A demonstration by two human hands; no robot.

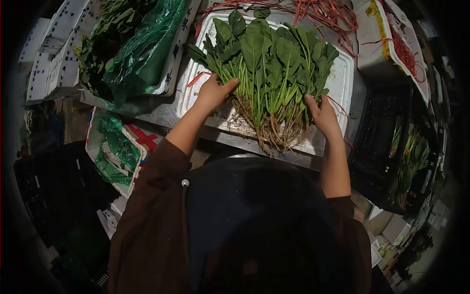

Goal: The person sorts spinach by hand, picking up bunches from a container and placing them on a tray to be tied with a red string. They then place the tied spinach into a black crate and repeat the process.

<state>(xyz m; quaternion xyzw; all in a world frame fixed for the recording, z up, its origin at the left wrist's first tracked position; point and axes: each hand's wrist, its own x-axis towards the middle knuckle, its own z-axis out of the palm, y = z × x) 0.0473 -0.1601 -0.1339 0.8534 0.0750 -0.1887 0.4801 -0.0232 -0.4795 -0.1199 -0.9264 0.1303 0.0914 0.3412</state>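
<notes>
Glossy, crinkled green plastic sheet (142,54); matt brown cloth sleeve (142,206).
Leafy green plants (267,81): matt leaves (254,46), rough roots (276,125). White rectangular lid (345,73): smooth.

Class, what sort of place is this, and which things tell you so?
Probably a vegetable packing or market workspace: rooted leafy greens lie over a white lid, red strips are heaped beyond, and a black crate holds more greens.

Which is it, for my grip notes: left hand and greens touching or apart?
Touching: the head view shows the left hand with its thumb against the greens.
</notes>
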